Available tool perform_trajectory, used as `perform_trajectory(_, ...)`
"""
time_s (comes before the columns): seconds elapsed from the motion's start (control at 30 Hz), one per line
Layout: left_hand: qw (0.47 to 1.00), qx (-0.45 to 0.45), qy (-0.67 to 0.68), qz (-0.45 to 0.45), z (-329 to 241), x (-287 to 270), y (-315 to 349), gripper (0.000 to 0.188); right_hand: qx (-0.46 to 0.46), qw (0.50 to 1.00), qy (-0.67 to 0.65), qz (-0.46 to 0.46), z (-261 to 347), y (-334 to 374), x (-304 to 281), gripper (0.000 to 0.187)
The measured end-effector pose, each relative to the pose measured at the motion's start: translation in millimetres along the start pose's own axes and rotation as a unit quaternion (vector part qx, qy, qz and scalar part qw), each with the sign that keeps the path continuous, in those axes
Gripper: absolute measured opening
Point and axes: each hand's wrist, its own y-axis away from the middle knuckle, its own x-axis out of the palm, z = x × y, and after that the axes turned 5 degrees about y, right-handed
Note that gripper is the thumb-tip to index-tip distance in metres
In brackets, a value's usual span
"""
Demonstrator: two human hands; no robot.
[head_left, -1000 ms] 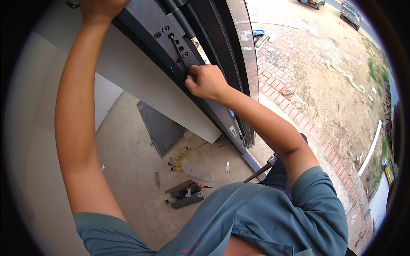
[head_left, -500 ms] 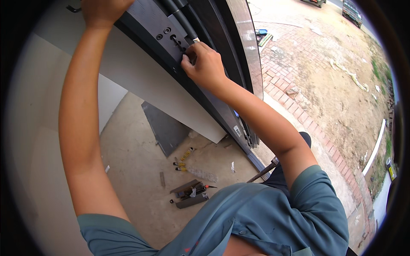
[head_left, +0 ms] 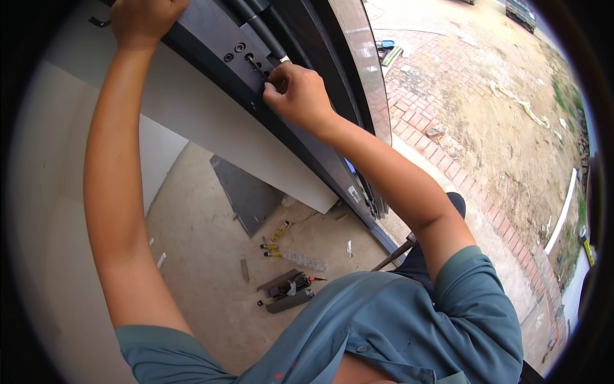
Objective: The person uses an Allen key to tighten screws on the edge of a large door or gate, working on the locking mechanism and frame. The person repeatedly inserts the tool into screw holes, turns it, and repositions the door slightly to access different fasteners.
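In the head view, the right hand pinches a thin dark rod whose far end meets a hole in the dark frame. Probably light and stiff, it suits a free-end hold; the left hand's grip I cannot tell.

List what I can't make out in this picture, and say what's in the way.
All in the head view:
Left hand: cut off by the top edge, so what its fingers hold, if anything, is out of frame.
Hex key: its near end is hidden by the right hand.
Open grey toolbox: its contents are too small to identify.
Dark vehicle: its top is cropped by the top edge.
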Motion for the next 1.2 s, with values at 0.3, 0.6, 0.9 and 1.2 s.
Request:
perform_trajectory(0.3,1.0,-0.002,0.01,0.004,-0.6,1.7,-3.9,0.034,0.029,0.999,-0.028,0.036,-0.3,-0.2,-8.5,0.018)
perform_trajectory(0.6,0.999,0.03,-0.013,-0.026,26.5,4.9,14.0,0.037,0.085,0.973,-0.201,0.079,-3.1,46.1,-16.9,0.021)
perform_trajectory(0.9,1.0,-0.007,-0.02,-0.002,12.0,-0.1,0.8,0.036,0.253,0.95,-0.104,0.146,-58.1,195.8,-70.0,0.021)
perform_trajectory(1.2,0.987,-0.083,0.134,-0.009,-84.4,-24.4,10.5,0.039,0.249,0.967,-0.051,0.027,-65.3,251.5,-127.7,0.014)
